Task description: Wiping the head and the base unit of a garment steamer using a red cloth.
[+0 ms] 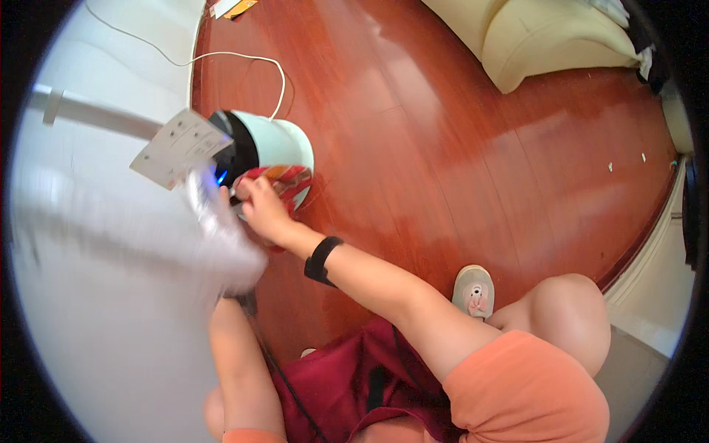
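My right hand point(266, 207) pinches a red and orange patterned cloth or soft packet point(288, 180) against the side of a pale green, rounded appliance point(249, 130). A black top and a blue light show on this appliance, which rests on the floor. My left forearm point(241, 343) reaches up from below. A blurred white, shiny sheet or bag point(227, 243) covers most of my left hand, so its grip is hidden. Just beyond it, a white square panel point(183, 147) with small dark marks stands tilted beside the appliance's black part.
A white cord point(243, 54) runs from the appliance to the white wall point(83, 310). On that wall sits a pale rail point(105, 113). Reddish wood floor point(399, 183) stretches rightward to a cream upholstered seat point(554, 50). My shoe point(473, 290) is on the floor, near my bent knee.
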Action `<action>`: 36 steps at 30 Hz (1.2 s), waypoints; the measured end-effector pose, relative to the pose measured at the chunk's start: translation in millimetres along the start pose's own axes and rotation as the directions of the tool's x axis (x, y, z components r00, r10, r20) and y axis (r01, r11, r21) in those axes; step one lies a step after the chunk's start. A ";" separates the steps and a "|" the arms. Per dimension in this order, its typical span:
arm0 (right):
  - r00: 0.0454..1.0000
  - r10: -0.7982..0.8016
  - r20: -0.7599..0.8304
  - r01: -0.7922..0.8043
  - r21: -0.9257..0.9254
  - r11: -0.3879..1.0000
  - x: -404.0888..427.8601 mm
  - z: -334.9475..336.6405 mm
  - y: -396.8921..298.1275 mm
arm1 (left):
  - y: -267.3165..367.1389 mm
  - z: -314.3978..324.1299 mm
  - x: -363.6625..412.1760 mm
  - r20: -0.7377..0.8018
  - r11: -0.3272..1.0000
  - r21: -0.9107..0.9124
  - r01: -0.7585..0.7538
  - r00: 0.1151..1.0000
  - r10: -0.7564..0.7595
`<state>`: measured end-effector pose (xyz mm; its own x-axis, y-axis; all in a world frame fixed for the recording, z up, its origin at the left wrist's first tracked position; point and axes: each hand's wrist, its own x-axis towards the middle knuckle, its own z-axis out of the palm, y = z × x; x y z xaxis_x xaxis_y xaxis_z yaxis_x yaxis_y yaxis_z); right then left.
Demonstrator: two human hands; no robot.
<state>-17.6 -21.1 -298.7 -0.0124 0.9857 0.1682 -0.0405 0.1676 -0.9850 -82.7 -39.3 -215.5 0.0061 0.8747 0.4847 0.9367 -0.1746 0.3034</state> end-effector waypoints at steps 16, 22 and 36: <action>0.893 0.426 0.147 -0.292 0.909 0.298 77.1 -67.2 -17.9 | -49.5 -5.2 24.0 0.076 0.936 0.290 0.197 0.971 -0.228; 0.988 -0.036 -0.147 0.051 0.096 0.994 60.4 -4.5 -26.8 | -37.2 7.1 32.5 0.226 0.863 0.189 0.468 0.835 -0.502; 0.938 0.060 -0.343 -0.018 0.125 0.992 124.4 1.1 14.9 | -82.4 19.8 16.4 0.191 0.799 -0.035 0.600 0.789 -0.584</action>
<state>-20.8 104.1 -292.5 0.3282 0.9408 0.0854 -0.1643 0.1459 -0.9756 -152.9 -1.7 -248.8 -0.4755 0.8783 0.0487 0.7401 0.3695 0.5619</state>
